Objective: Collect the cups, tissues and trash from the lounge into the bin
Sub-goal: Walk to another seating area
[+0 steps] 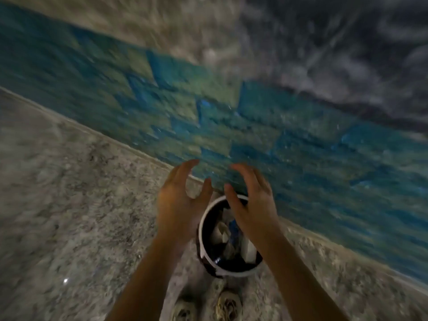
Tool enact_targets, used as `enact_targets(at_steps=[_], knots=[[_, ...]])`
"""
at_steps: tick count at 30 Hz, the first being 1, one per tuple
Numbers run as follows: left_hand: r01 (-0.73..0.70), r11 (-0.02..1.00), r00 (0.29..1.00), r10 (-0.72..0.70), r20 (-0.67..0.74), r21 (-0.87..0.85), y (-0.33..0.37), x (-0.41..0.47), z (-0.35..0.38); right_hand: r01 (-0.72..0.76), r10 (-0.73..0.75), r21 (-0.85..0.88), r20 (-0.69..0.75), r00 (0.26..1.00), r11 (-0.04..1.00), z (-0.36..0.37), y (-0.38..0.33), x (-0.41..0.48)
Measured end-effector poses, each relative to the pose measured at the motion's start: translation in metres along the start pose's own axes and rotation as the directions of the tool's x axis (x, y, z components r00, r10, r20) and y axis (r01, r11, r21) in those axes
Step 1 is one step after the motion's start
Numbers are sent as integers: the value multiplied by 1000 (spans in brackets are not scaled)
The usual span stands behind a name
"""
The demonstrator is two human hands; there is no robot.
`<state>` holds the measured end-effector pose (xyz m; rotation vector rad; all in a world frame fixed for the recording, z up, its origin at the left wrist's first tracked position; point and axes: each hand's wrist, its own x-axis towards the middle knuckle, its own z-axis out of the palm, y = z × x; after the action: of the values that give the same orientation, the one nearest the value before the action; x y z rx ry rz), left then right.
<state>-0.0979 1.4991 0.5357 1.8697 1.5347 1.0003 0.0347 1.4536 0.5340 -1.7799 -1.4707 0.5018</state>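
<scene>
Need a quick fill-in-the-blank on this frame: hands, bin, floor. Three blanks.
1. The left hand and right hand hold ____.
2. The rim of the bin is ____ in colour.
3. The bin stands on the floor just ahead of the person's two ____.

Missing words: nothing; white; shoes.

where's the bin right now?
Head view, low centre: the bin stands on the speckled floor under the left hand and right hand, ahead of the shoes, at the edge of the blue-green patterned area.
</scene>
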Motion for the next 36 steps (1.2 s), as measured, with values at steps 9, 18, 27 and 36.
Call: enact_targets(at_steps=[9, 18, 27, 36], knots=[[-90, 991, 916, 122, -381, 102, 87, 44, -242, 472, -486, 201, 25, 874, 859, -23, -248, 71], [33, 955, 742, 175, -647, 296, 122, -12, -490, 738, -785, 388, -56, 617, 553, 8, -500, 31], [338, 845, 567, 168, -806, 414, 137, -172, -705, 784, -948, 573, -40, 317, 238, 70, -712, -123], [756, 568, 305, 132, -943, 324, 131, -393, -814, 611, -1000, 791, -25, -6, -23, 128, -831, -332]])
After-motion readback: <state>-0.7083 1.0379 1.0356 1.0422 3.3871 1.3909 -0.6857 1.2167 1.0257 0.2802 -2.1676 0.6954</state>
